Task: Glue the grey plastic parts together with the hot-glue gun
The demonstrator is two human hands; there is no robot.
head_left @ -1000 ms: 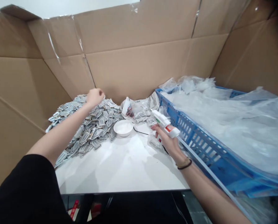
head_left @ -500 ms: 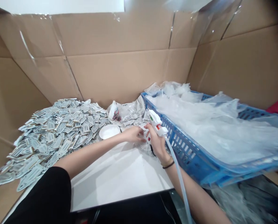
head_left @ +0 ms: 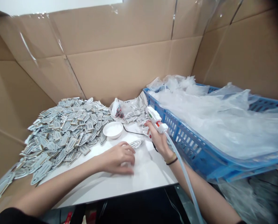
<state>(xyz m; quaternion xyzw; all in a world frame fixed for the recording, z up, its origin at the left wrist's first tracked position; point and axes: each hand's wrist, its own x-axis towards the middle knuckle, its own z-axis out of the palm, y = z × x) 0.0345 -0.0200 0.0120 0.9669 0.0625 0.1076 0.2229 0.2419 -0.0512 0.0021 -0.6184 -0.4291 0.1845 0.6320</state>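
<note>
My right hand (head_left: 158, 137) grips a white hot glue gun (head_left: 154, 115), its nozzle end facing away from me; a translucent glue stick (head_left: 185, 171) trails from its back. My left hand (head_left: 120, 158) hovers over or rests on the white tabletop (head_left: 101, 189), fingers loosely bent and apart, with nothing visible in them. Just beyond its fingertips lies a grey, pointed flat piece (head_left: 136, 144) with a slotted pattern. A white bowl (head_left: 113, 129) stands behind my left hand. Left of it rises a large heap of similar grey pieces (head_left: 66, 127).
To the right, a blue plastic basket (head_left: 188, 149) holds clear plastic bags (head_left: 213, 121). A crumpled bag (head_left: 117, 109) with small dark red bits lies at the back, beside more grey pieces. A black cord (head_left: 135, 133) crosses the table. Cardboard walls (head_left: 125, 68) enclose the back and sides.
My left hand has moved away from the glue gun, toward me and to the left, and its fingers have spread. A grey piece now shows on the table. My right hand still holds the gun.
</note>
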